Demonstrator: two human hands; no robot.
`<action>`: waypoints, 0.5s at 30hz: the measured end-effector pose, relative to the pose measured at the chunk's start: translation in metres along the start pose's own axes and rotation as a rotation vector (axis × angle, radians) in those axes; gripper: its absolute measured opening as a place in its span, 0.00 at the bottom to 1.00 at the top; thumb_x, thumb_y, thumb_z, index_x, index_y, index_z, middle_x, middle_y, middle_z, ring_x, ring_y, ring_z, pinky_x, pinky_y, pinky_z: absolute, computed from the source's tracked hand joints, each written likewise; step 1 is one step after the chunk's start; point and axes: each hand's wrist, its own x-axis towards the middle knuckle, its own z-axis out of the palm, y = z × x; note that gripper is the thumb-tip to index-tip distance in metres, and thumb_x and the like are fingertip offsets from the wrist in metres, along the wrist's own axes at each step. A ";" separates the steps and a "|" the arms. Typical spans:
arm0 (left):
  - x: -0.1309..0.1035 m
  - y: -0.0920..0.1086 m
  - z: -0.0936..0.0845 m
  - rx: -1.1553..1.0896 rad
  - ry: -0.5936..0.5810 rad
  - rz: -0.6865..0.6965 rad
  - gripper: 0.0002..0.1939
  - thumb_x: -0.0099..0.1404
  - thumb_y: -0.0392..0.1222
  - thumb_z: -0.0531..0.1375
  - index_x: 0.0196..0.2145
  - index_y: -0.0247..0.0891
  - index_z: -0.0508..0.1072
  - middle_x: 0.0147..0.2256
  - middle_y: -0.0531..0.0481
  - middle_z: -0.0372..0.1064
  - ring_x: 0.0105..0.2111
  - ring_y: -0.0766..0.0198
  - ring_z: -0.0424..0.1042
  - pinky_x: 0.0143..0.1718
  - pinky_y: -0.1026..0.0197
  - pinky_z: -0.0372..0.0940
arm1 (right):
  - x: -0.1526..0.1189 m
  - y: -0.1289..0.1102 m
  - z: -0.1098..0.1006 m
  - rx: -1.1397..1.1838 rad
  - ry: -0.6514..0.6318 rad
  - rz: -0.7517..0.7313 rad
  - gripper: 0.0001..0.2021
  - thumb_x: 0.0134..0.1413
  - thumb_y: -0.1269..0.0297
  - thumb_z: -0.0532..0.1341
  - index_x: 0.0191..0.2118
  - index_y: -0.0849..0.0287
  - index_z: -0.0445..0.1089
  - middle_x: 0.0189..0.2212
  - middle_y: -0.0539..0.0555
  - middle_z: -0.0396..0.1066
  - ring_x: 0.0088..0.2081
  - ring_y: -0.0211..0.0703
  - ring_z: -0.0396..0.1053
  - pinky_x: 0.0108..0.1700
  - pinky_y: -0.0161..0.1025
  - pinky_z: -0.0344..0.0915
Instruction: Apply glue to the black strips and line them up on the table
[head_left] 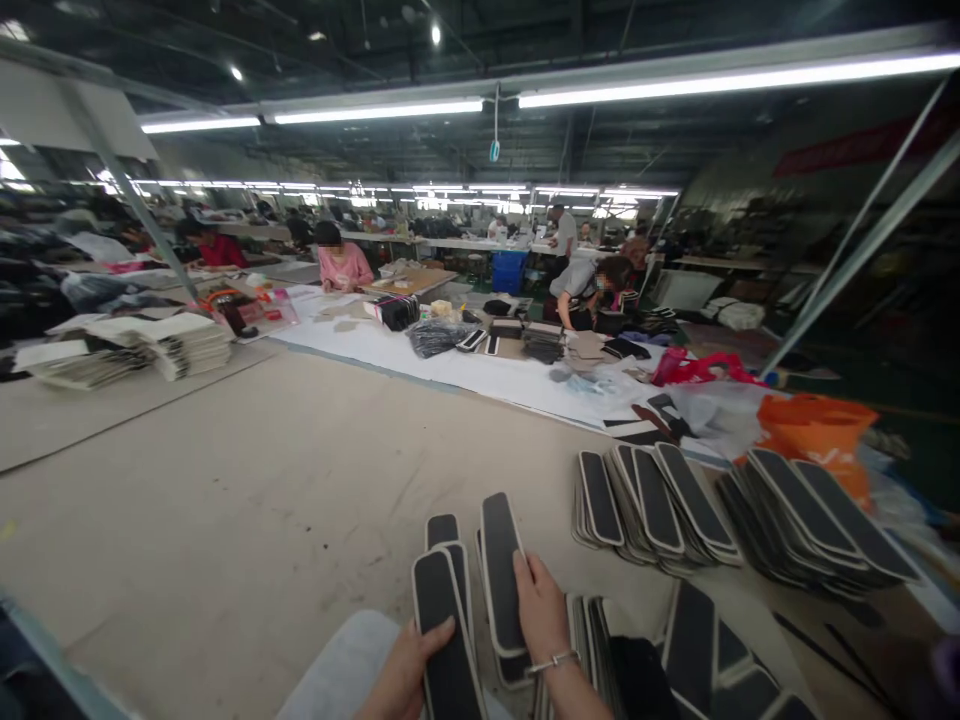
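Observation:
My left hand (411, 655) grips a dark rounded panel with a pale edge (442, 630), its thumb across the face; more such panels show behind it. Beside it, my right hand (541, 608), with a bracelet at the wrist, is closed on the right edge of a small stack of similar panels (501, 570). The two bundles are upright-tilted and a narrow gap parts them. Right of my right wrist stands a row of panels on edge (589, 650), and loose dark panels (690, 635) lie further right.
Fanned stacks of panels (652, 500) and another group (817, 510) lie on the right of the table (247, 500). An orange bag (814, 430) sits behind them. Pale stacks (180, 345) stand at left. People work across the tables.

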 end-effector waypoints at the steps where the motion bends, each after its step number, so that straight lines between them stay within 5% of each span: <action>1: 0.004 0.000 -0.008 0.001 0.032 -0.020 0.23 0.49 0.47 0.71 0.41 0.35 0.73 0.35 0.42 0.78 0.38 0.49 0.77 0.44 0.49 0.71 | -0.001 0.002 -0.004 -0.010 -0.003 0.001 0.25 0.60 0.41 0.43 0.34 0.56 0.65 0.29 0.55 0.71 0.35 0.49 0.69 0.40 0.41 0.63; 4: 0.019 0.002 -0.024 -0.026 0.088 -0.072 0.24 0.52 0.48 0.69 0.44 0.36 0.71 0.36 0.43 0.78 0.37 0.52 0.78 0.44 0.50 0.71 | -0.013 0.008 0.002 -0.047 -0.073 0.002 0.24 0.62 0.43 0.42 0.35 0.56 0.65 0.29 0.52 0.70 0.35 0.44 0.68 0.39 0.36 0.63; 9: 0.050 -0.004 -0.032 -0.127 0.070 -0.187 0.28 0.58 0.59 0.62 0.45 0.31 0.72 0.36 0.39 0.77 0.39 0.50 0.77 0.44 0.51 0.72 | -0.047 0.033 0.053 -0.158 -0.252 0.056 0.17 0.60 0.54 0.51 0.25 0.57 0.66 0.22 0.50 0.68 0.27 0.41 0.67 0.31 0.34 0.61; 12: 0.065 -0.014 -0.038 -0.018 0.189 -0.176 0.22 0.52 0.45 0.69 0.42 0.31 0.71 0.28 0.44 0.77 0.26 0.54 0.77 0.34 0.53 0.74 | -0.049 0.055 0.069 -0.232 -0.261 0.097 0.13 0.57 0.60 0.54 0.27 0.58 0.71 0.27 0.54 0.71 0.33 0.44 0.71 0.38 0.36 0.64; 15: 0.077 -0.021 -0.041 0.025 0.223 -0.158 0.21 0.50 0.37 0.70 0.42 0.33 0.70 0.27 0.46 0.77 0.22 0.57 0.75 0.29 0.54 0.74 | -0.027 0.080 0.061 -0.307 -0.176 0.152 0.14 0.57 0.62 0.55 0.44 0.63 0.72 0.43 0.62 0.71 0.47 0.49 0.68 0.51 0.40 0.61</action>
